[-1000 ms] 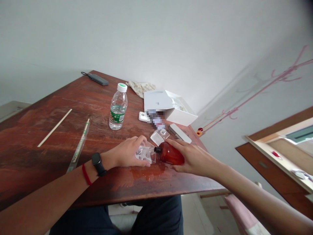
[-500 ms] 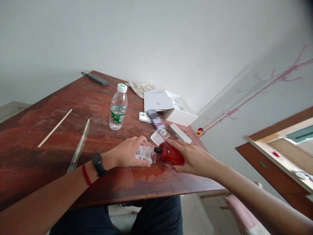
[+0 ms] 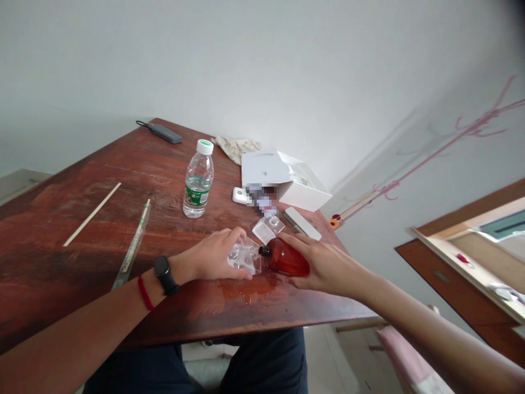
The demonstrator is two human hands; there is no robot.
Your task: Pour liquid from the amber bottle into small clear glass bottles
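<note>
My left hand (image 3: 213,255) curls over a clear plastic pack (image 3: 245,258) lying on the wooden table (image 3: 123,219). My right hand (image 3: 324,266) rests its fingers on a red-brown plastic bottle (image 3: 286,258) with a black neck. That bottle lies on its side, its neck pointing at the clear pack. A clear plastic lid (image 3: 268,229) sits just beyond them. Below both hands, a wet patch of spilled liquid (image 3: 246,290) spreads on the wood. A black watch (image 3: 164,275) and a red band circle my left wrist.
A water bottle (image 3: 198,179) stands behind my hands, beside an open white box (image 3: 287,180). A white slim case (image 3: 302,223), a cloth (image 3: 237,149), a grey device with cord (image 3: 164,133), a wooden stick (image 3: 92,214) and a clear ruler (image 3: 132,246) lie about the table.
</note>
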